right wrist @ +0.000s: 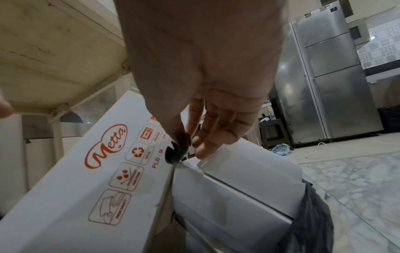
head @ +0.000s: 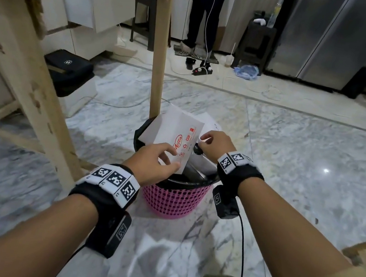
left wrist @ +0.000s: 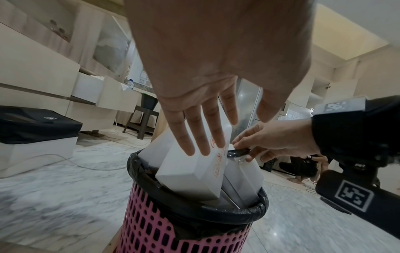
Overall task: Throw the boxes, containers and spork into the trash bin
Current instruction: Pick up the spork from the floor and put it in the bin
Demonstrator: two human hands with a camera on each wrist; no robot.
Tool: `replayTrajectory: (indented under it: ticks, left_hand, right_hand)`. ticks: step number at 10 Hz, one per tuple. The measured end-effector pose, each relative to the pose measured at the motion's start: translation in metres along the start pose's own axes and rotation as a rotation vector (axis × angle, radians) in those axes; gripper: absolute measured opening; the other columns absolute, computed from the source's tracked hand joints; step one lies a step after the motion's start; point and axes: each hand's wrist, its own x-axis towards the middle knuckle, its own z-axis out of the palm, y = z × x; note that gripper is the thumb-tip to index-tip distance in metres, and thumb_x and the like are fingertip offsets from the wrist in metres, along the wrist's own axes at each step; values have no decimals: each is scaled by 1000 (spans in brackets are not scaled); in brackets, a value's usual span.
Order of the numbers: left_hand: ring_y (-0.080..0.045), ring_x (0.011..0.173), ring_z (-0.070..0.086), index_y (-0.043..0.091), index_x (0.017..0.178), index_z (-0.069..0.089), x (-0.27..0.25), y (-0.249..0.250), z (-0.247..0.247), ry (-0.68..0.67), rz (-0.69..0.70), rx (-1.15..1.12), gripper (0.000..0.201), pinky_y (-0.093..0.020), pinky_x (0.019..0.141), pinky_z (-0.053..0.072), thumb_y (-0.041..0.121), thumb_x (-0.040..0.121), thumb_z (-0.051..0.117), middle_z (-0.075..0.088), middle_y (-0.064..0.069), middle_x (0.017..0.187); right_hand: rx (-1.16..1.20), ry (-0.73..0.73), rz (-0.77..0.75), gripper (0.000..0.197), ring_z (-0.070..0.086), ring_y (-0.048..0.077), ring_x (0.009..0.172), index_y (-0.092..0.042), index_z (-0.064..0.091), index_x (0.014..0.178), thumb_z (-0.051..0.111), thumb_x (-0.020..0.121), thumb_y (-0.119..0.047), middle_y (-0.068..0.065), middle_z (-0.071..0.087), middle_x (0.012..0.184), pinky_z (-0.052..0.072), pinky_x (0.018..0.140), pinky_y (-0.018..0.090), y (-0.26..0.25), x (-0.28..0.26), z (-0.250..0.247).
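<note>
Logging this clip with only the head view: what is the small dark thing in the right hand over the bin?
Observer: The right wrist view shows a black spork, its notched end pinched between thumb and forefinger of the right hand.
Operator: Where is it pointed?
Observer: It sits at the seam between the printed box and a plain white box.
Operator: Is the left hand gripping the printed box?
Observer: No. In the left wrist view the left hand lays straight fingers on the box's face, thumb apart.
</note>
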Motion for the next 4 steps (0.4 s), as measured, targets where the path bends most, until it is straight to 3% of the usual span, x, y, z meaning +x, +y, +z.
replayTrajectory:
  ticks: [2, 4]
  left_hand:
    - [-16, 87, 64, 23, 115, 59, -2, -1, -2, 0, 4, 6, 36, -25, 69, 50, 37, 83, 65, 65, 1, 101]
    - [-10, 84, 61, 26, 113, 59, -8, 25, -21, 76, 76, 81, 35, -23, 66, 48, 42, 82, 64, 65, 6, 95]
  right_hand:
    - [22, 19, -12, 28, 64, 21, 102, -22, 67, 111, 59, 88, -35, 1, 71, 109, 51, 90, 36, 3, -14, -6]
    - [76, 93, -89, 30, 64, 18, 101, -23, 67, 114, 58, 89, -37, -3, 71, 110, 51, 89, 35, -6, -41, -27]
